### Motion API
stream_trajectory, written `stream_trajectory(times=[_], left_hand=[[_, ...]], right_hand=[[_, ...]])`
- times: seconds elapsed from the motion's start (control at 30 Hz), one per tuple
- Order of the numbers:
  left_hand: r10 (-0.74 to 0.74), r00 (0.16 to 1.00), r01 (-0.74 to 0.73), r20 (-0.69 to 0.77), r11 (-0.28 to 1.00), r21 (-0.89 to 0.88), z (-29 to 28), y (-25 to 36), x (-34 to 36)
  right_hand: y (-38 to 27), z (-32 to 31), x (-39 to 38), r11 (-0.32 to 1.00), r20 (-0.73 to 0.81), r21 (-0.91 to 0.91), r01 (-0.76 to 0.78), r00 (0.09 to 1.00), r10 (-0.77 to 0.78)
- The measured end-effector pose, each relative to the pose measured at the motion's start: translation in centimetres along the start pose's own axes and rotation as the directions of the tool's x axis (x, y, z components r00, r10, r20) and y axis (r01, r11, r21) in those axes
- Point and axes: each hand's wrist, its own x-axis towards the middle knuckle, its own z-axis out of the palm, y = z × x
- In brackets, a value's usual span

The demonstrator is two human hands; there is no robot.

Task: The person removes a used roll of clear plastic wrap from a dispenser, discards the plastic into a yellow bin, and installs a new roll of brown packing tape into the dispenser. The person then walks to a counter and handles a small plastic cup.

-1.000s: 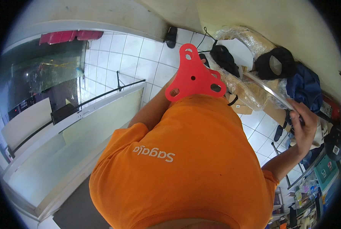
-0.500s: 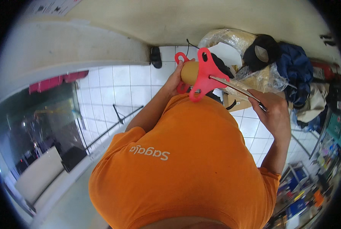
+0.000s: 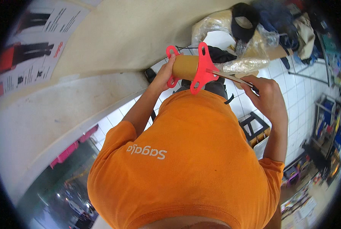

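A brown cardboard tube (image 3: pixel 185 66) sits between two red end plates with slotted arms, like a spool. My left hand (image 3: pixel 163 75) is closed around its left end, by the far red plate (image 3: pixel 170 50). The near red plate (image 3: pixel 203 72) faces right. My right hand (image 3: pixel 267 96) grips a long, slim metal tool (image 3: pixel 231 78) with a dark handle end. The tool's tip meets the middle of the near plate; whether it goes into the plate I cannot tell. The fingers hide most of the handle, so the tool's exact kind does not show.
Past the spool, a plastic-wrapped bundle (image 3: pixel 248 63) lies against the wall with a black cap (image 3: pixel 245 22) on it. A low wall ledge (image 3: pixel 75 105) runs along my left. On the tiled floor at right stand a black frame (image 3: pixel 254 126) and a cluttered rack (image 3: pixel 327 118).
My body and view have turned, bringing a wall poster in at left. The spool has shifted slightly left, its near plate now seen more edge-on. Both hands keep their holds.
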Motion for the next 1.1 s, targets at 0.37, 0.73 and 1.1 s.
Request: stream_trajectory(times=[0.37,0.73,1.1], left_hand=[[-0.023,0.986,-0.018,0.164,0.970,0.243,6.1,1.6,0.3],[0.500,0.626,-0.774,0.598,0.312,0.550,14.5,3.3,-7.4],[0.519,0.574,-0.819,0.633,0.383,0.428,28.7,-1.5,-13.5]], right_hand=[[-2.2,9.4,-4.8,0.879,-0.159,0.242,-0.410,0.877,0.453],[2.3,13.8,-15.0,0.498,-0.299,0.857,-0.133,0.658,0.691],[8.0,13.4,-25.7,0.402,-0.419,0.905,0.141,0.462,0.781]])
